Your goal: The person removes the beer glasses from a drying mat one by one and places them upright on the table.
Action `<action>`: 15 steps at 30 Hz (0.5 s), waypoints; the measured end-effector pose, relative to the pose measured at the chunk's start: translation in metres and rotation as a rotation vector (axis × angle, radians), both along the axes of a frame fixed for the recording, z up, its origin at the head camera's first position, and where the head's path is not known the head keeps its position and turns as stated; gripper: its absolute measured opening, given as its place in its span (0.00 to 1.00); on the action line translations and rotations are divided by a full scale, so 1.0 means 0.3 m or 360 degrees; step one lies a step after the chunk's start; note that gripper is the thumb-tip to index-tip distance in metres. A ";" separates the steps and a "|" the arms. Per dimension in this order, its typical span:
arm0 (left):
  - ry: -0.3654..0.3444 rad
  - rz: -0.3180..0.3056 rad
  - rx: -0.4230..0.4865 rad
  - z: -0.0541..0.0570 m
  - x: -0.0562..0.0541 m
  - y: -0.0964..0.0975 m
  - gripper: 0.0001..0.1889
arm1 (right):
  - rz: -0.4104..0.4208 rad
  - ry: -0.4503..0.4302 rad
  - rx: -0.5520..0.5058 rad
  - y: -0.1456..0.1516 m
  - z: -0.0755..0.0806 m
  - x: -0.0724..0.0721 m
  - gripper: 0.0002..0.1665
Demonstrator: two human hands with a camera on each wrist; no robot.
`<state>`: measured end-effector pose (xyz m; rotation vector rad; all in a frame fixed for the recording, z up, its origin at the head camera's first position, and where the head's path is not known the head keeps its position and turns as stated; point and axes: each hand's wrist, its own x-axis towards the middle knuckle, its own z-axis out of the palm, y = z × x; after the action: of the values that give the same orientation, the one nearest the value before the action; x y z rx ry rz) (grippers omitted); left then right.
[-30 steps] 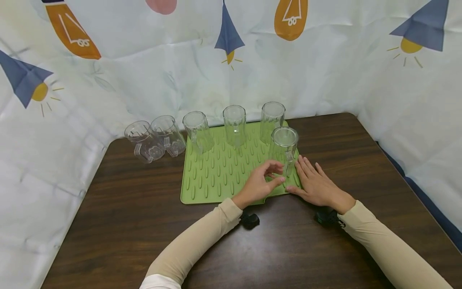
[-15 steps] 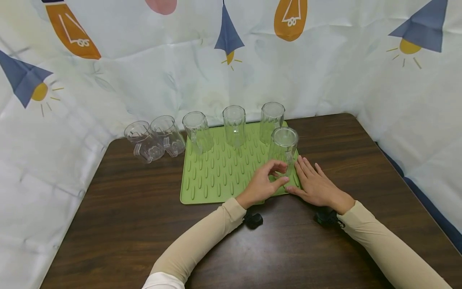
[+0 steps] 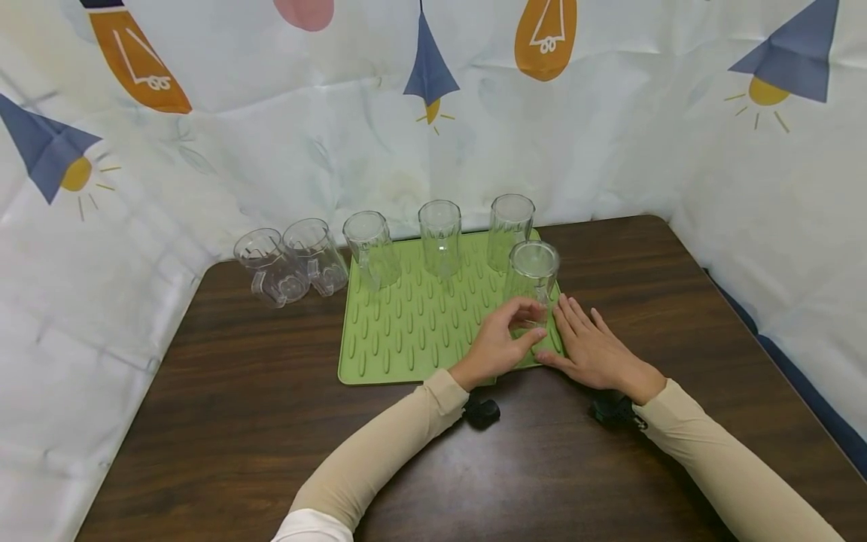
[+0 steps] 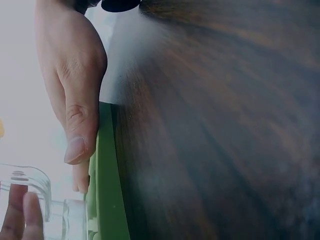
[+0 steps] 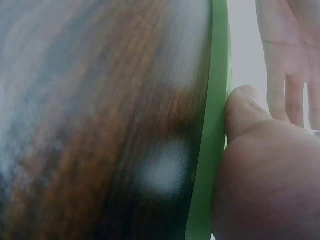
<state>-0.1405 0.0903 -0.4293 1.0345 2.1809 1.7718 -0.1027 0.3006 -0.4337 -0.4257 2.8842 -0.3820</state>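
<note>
A clear glass mug (image 3: 533,260) stands near the right edge of a green ridged mat (image 3: 379,331), its thick base apparently uppermost. My left hand (image 3: 500,339) is at its handle, thumb and fingers parted and gently curved. In the left wrist view, the left fingers (image 4: 32,215) appear beside the clear handle (image 4: 37,175); contact is hard to tell. The right hand (image 3: 599,350) lies flat, fingers spread, across the mat's front right corner. Its thumb (image 5: 245,110) rests by the green edge in the right wrist view.
At the mat's back stand a left mug (image 3: 369,245), a middle mug (image 3: 440,233) and a right mug (image 3: 511,222). Two more, an outer mug (image 3: 267,263) and an inner mug (image 3: 314,256), stand left of it on the dark wooden table (image 3: 223,421). Behind hangs a patterned white curtain (image 3: 305,143).
My left hand has slid slightly right, bringing its thumb and fingertips closer to the handle of the front mug. The right hand and all the mugs have stayed in place.
</note>
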 end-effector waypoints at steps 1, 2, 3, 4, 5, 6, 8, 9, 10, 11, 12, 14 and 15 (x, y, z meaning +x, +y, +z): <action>-0.0003 -0.0001 0.0008 -0.001 0.000 0.001 0.18 | 0.0000 0.0002 -0.0001 0.000 -0.001 0.000 0.59; -0.0005 0.0002 0.0013 -0.001 0.000 0.002 0.17 | 0.0000 0.0005 -0.0001 0.000 -0.002 0.000 0.59; -0.0008 0.0004 0.0019 -0.002 0.000 0.003 0.17 | -0.0001 0.0008 0.0000 0.000 -0.003 0.001 0.59; -0.0012 0.0007 0.0025 -0.003 0.000 0.004 0.17 | -0.0001 0.0010 0.0001 0.000 -0.004 0.000 0.59; -0.0016 0.0008 0.0030 -0.003 0.000 0.004 0.17 | -0.0003 0.0012 0.0002 -0.001 -0.004 0.000 0.59; -0.0019 0.0010 0.0036 -0.003 0.001 0.005 0.16 | -0.0005 0.0014 0.0005 0.000 -0.005 0.000 0.59; -0.0025 0.0014 0.0051 -0.004 0.002 0.005 0.16 | -0.0007 0.0015 0.0006 0.000 -0.005 0.000 0.59; -0.0028 0.0017 0.0059 -0.003 0.003 0.005 0.16 | -0.0009 0.0015 0.0008 0.000 -0.005 0.000 0.59; -0.0030 0.0020 0.0067 -0.004 0.004 0.005 0.15 | -0.0010 0.0013 0.0007 -0.001 -0.005 0.000 0.59; -0.0029 0.0024 0.0077 -0.004 0.004 0.005 0.15 | -0.0010 0.0014 0.0008 -0.001 -0.004 0.000 0.59; -0.0029 0.0029 0.0086 -0.004 0.005 0.004 0.14 | -0.0010 0.0013 0.0008 -0.001 -0.003 0.000 0.59; -0.0026 0.0044 0.0097 -0.004 0.007 0.003 0.14 | -0.0010 0.0013 0.0005 -0.002 -0.002 0.000 0.59; -0.0023 0.0054 0.0101 -0.005 0.008 0.003 0.13 | -0.0011 0.0012 0.0006 -0.003 -0.001 0.000 0.59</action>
<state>-0.1382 0.0912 -0.4307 1.0001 2.1594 1.8691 -0.1026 0.2997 -0.4340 -0.4180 2.8941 -0.3769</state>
